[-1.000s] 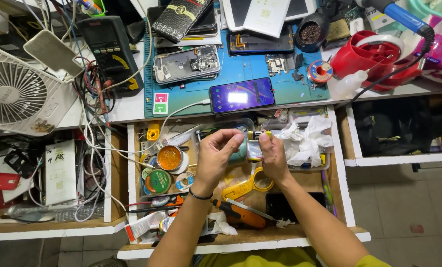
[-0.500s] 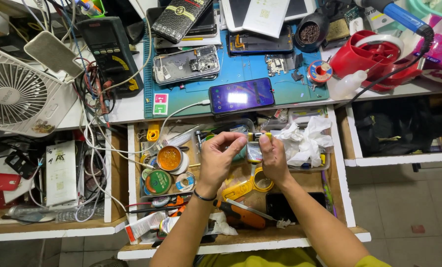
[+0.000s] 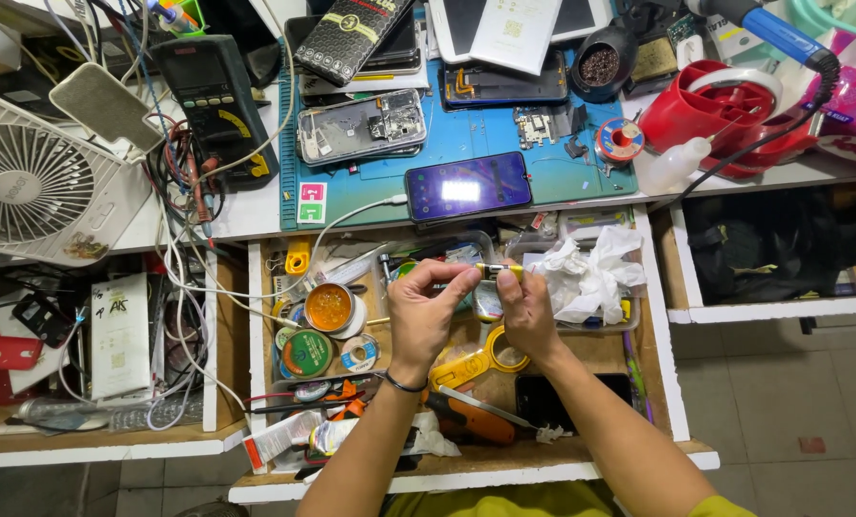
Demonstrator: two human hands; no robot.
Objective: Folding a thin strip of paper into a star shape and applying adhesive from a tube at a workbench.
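Both my hands meet over the open drawer (image 3: 657, 316). My left hand (image 3: 426, 311) and my right hand (image 3: 526, 308) pinch the two ends of a small yellow-and-black tube-like tool (image 3: 497, 272) held level between them. Its exact kind is too small to tell. Below the hands lie a yellow tape dispenser (image 3: 480, 361) and an orange-handled tool (image 3: 466, 421). A lit smartphone (image 3: 467, 186) on a white cable rests on the blue work mat (image 3: 466, 144) just beyond the drawer.
Round tins (image 3: 328, 308) and crumpled white tissue (image 3: 590, 278) crowd the drawer. An opened phone (image 3: 361, 126), a multimeter (image 3: 212, 96), a solder spool (image 3: 619, 140) and a red tape dispenser (image 3: 724, 110) sit on the bench. A white fan (image 3: 35, 187) stands left among tangled wires.
My hands have stayed over the drawer; the fingers have shifted slightly on the small tool, with my left hand closing in on its end.
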